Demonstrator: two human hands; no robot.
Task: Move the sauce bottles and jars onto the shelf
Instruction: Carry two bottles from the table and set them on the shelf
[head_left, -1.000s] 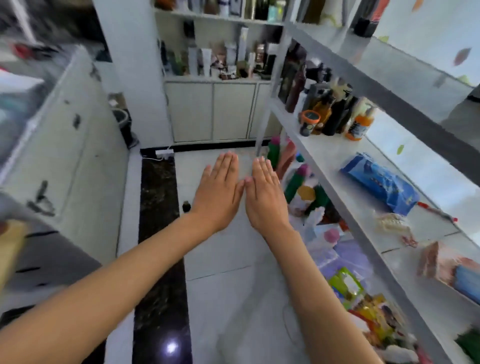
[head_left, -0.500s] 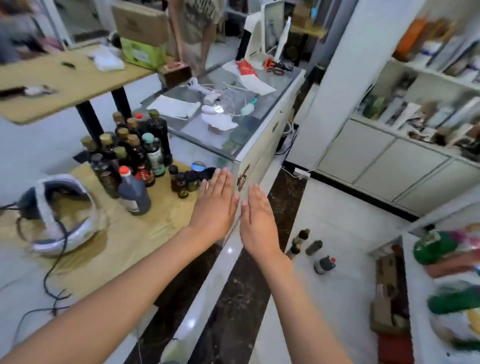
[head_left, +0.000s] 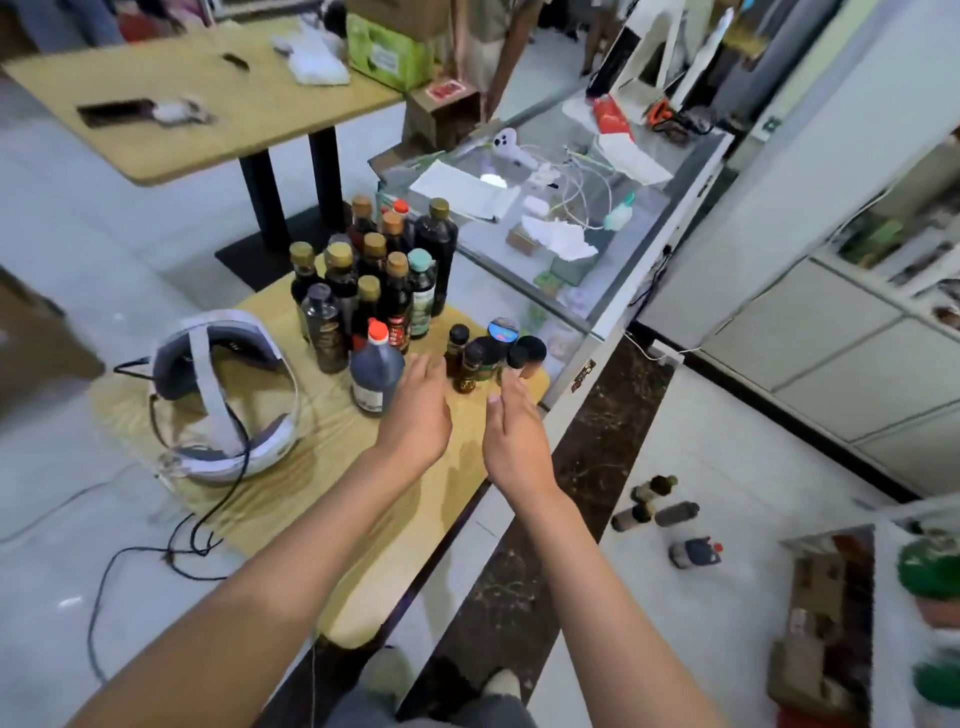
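Note:
Several dark sauce bottles (head_left: 374, 280) stand clustered on a low wooden table (head_left: 291, 499). A squat dark jug with a red cap (head_left: 375, 371) stands at their front. To its right sit small jars (head_left: 488, 353), one with a blue lid. My left hand (head_left: 418, 410) hovers just in front of the jug, fingers straight, holding nothing. My right hand (head_left: 511, 431) is beside it, fingers extended toward the small jars, also holding nothing. The shelf (head_left: 930, 597) shows only at the right edge.
A white headset with a black cable (head_left: 223, 395) lies on the table's left part. A glass counter (head_left: 571, 223) stands behind the jars. Several small bottles (head_left: 670, 519) lie on the tiled floor to the right. A person stands at the far table (head_left: 208, 104).
The view swung from the shelf to the low table with the bottles. Both hands moved apart and forward, down toward the jug and the small jars.

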